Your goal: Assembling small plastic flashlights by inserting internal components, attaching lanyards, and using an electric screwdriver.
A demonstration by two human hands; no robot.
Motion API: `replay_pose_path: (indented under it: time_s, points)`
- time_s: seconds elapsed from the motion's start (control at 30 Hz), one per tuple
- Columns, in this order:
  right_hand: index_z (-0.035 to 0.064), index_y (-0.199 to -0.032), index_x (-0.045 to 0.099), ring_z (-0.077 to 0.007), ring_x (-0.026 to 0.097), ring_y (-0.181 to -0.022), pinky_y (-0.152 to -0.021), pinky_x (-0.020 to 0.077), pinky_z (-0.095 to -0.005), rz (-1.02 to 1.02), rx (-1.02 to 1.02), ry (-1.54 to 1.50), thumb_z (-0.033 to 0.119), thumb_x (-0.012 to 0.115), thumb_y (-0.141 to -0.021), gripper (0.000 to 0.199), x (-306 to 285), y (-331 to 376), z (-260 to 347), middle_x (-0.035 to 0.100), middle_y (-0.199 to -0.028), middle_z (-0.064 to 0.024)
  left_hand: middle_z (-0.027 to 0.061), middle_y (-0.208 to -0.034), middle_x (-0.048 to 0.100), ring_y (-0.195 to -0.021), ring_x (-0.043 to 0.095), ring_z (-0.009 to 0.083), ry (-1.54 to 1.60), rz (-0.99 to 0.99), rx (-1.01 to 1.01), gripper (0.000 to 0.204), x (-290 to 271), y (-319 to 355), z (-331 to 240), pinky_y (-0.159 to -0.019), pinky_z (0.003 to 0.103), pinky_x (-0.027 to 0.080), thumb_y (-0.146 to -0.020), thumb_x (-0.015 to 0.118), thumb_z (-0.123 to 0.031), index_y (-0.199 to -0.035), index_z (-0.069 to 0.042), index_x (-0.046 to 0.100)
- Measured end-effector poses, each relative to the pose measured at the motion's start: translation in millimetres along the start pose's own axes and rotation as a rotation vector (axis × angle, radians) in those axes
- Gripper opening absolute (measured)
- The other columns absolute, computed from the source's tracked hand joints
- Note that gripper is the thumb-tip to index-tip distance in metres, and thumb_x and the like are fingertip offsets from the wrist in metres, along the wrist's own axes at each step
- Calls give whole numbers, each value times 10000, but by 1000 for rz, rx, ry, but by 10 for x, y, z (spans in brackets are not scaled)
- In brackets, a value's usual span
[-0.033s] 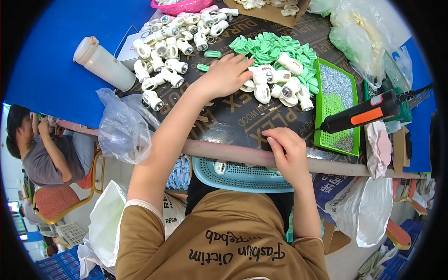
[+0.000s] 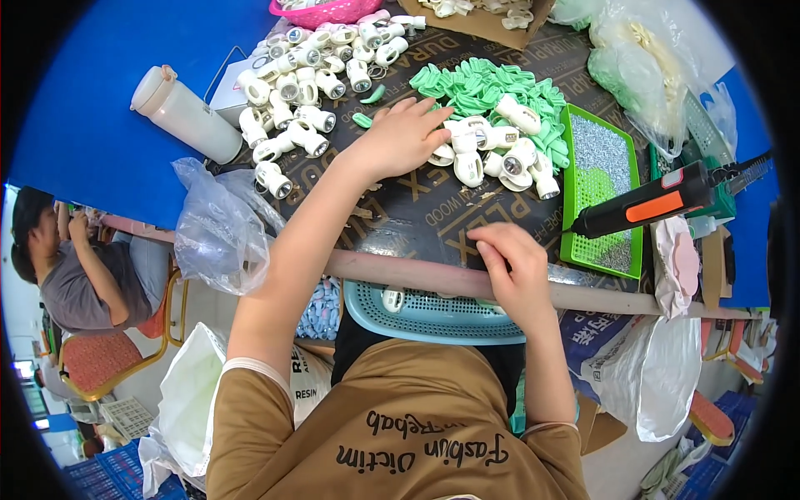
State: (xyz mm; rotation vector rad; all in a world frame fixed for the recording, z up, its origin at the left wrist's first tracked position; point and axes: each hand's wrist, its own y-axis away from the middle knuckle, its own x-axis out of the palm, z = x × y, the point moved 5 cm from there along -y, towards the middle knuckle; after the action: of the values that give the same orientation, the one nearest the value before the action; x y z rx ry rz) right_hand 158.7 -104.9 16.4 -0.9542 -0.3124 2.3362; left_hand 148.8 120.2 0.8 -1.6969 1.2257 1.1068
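My left hand (image 2: 404, 137) reaches across the dark board, palm down with its fingers spread. Its fingertips are beside the heap of green plastic pieces (image 2: 483, 83), and its thumb side is against a small cluster of white mini flashlights (image 2: 468, 167). A loose green piece (image 2: 373, 94) stands tilted just beyond the fingers; another pokes out next to the hand. Over the table's near edge lies my right hand (image 2: 518, 262), fingers loosely bent and thumb slightly apart, with nothing visible in it. A larger pile of white flashlights (image 2: 312, 71) spreads to the left.
On the right, a black and orange electric screwdriver (image 2: 646, 207) hangs over a green tray (image 2: 612, 137) of small metal screws. A blue basket (image 2: 433, 321) sits below the table edge. At left stand a white bottle (image 2: 187, 117) and a clear plastic bag (image 2: 218, 225). Another person (image 2: 87, 267) sits farther left.
The loose green piece beyond my left fingers has tipped from lying flat to a slant. Both hands stay nearly in place.
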Motion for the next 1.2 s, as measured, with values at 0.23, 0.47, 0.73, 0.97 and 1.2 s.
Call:
replay_pose_path:
  time_s: [0.23, 0.47, 0.73, 0.97, 1.2]
  points:
    - [47, -1194, 505, -313, 624, -820, -673, 507, -391, 26, 8, 498, 115, 643, -819, 405, 107, -847, 134, 605, -927, -147, 168, -1384, 439, -1315, 358, 331, -130, -216, 59, 415, -225, 127, -157, -1086, 452, 265, -941, 476, -289, -1327, -139, 497]
    - [79, -1191, 478, -263, 639, -832, -627, 519, -365, 215, 11, 843, 221, 716, -757, 515, 296, -757, -48, 604, -886, -112, 168, -1107, 617, -1021, 577, 351, 218, -346, 59, 292, -437, 698, -505, -894, 382, 459, -856, 594, -92, -1146, -57, 615]
    - [82, -1313, 304, -129, 558, -896, -753, 506, -290, -97, 374, -790, -34, 613, -817, 596, 167, -123, -98, 534, -1022, -74, 187, -1106, 566, -984, 574, 319, 743, -263, -67, 614, 60, 1247, -950, -848, 390, 475, -789, 696, -127, -1323, -41, 404]
    - [2, -1123, 551, -103, 579, -771, -682, 491, -256, 28, 485, -657, 50, 614, -871, 264, 214, 64, -91, 593, -944, -75, 153, -1180, 550, -1061, 554, 302, 618, -307, 100, 503, 170, 1280, -939, -891, 367, 461, -791, 673, -56, -1250, -18, 471]
    - [18, -936, 644, -285, 583, -892, -786, 458, -371, -106, -136, 420, 17, 574, -811, 143, -115, -589, 136, 631, -941, -116, 102, -1043, 580, -800, 567, 111, 1708, -302, -84, 357, 307, 1294, -610, -796, 277, 484, -923, 550, -63, -1222, -39, 356]
